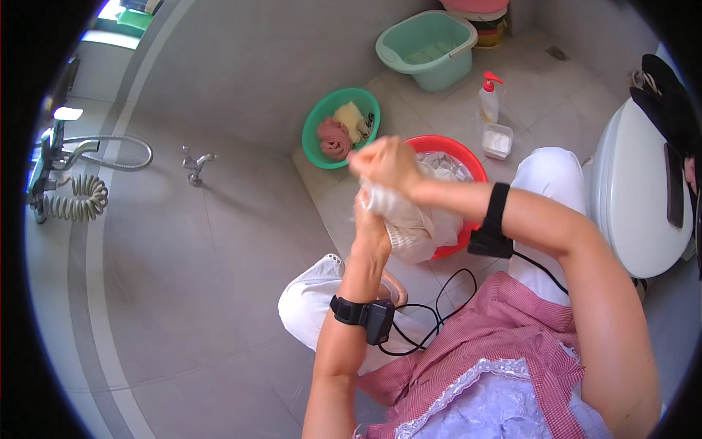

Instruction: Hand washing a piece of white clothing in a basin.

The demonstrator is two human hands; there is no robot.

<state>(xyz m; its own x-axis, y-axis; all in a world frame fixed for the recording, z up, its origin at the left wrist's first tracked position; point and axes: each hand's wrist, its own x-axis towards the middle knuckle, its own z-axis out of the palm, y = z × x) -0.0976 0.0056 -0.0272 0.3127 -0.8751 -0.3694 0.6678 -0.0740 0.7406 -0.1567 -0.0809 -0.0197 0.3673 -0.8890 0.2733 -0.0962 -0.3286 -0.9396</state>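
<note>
A wet, cream-white cloth garment (418, 228) is bunched between my two hands over the front left of a red basin (480, 174). My right hand (389, 167) is closed round its upper part, slightly smeared by motion. Just below, my left hand (370, 221) is closed on the same garment, its fingers partly hidden. The lower folds hang over the basin's rim. Inside the basin lies more pale, wet cloth (444, 164), partly covered by my right wrist. The garment's exact kind cannot be made out.
Beyond the red basin stand a green basin (311, 139) with pink and cream cloths, a pump bottle (488, 104), a small white tub (497, 141) and a mint-green bucket (433, 73). A toilet (640, 197) is at right; a wall tap (194, 167) at left. Black cables (439, 314) hang near my lap.
</note>
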